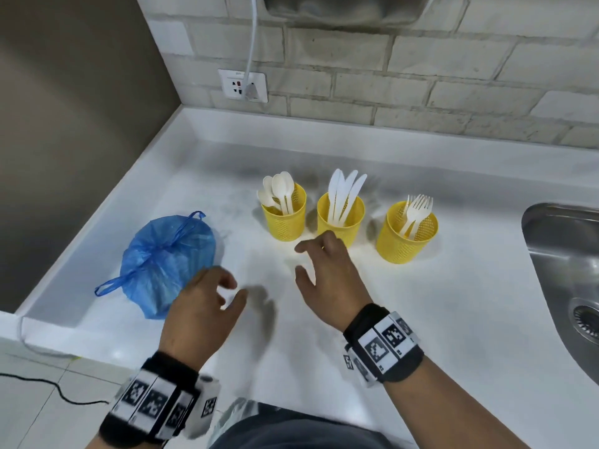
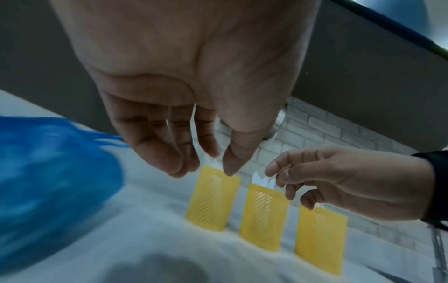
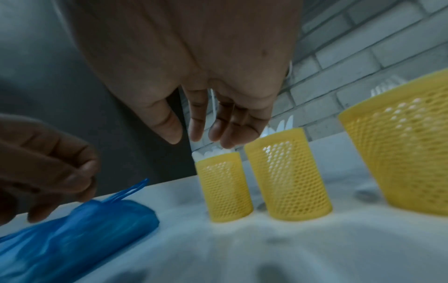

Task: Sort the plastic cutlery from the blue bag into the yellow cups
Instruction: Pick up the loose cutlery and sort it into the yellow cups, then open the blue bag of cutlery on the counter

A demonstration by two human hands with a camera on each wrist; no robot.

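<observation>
both hands empty over counter

left hand (image 1: 197, 306) and right hand (image 1: 327, 273) hover above the white counter (image 1: 453, 303), fingers loosely spread, holding nothing. blue bag (image 1: 165, 264) lies tied at left. three yellow cups (image 1: 341, 215) stand in a row behind, holding spoons (image 1: 278, 189), knives (image 1: 343, 192) and forks (image 1: 416, 209) separately.

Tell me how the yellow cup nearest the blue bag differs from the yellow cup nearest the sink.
The cup nearest the bag holds white spoons, bowls up; the cup nearest the sink holds white forks, tines up. The first stands close beside the middle cup; the second stands further apart from it. Both are yellow perforated cups, upright on the white counter.
</observation>
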